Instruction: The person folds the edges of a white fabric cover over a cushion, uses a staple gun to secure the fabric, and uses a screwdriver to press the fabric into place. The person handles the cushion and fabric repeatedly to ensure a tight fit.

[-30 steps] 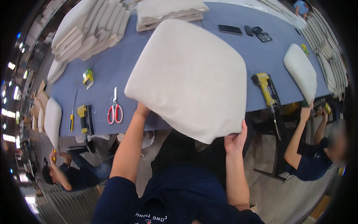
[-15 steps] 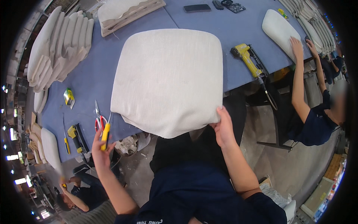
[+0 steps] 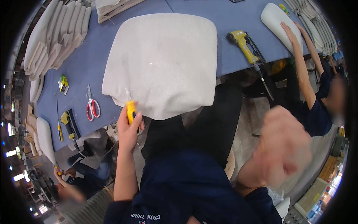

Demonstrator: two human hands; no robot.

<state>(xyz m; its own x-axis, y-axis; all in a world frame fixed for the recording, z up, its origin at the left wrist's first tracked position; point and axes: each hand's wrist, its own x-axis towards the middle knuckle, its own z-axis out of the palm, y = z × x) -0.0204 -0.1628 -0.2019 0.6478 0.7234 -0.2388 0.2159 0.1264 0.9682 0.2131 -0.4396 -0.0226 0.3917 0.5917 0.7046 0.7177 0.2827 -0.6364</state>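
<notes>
A cream fabric-covered seat pad (image 3: 160, 63) lies at the near edge of the blue table, its loose fabric hanging over the edge towards my lap. My left hand (image 3: 128, 128) is closed round the yellow handle of a screwdriver (image 3: 131, 110). Its thin shaft points away from me over the pad's near left part; whether the tip touches the fabric I cannot tell. My right hand (image 3: 285, 143) is raised off to the right, away from the pad, and smeared by motion, so its fingers are unclear.
Red-handled scissors (image 3: 93, 108), a small green-yellow box (image 3: 63, 84), another screwdriver (image 3: 59, 130) and a staple gun (image 3: 70, 125) lie left. A second staple gun (image 3: 246, 48) lies right. Padded pieces (image 3: 56, 41) stand stacked far left. A co-worker's hands (image 3: 291, 33) rest on another pad (image 3: 278, 26).
My right hand has let go of the pad's near right corner and swung up to the right. My left hand has brought the screwdriver from beside the scissors over the pad.
</notes>
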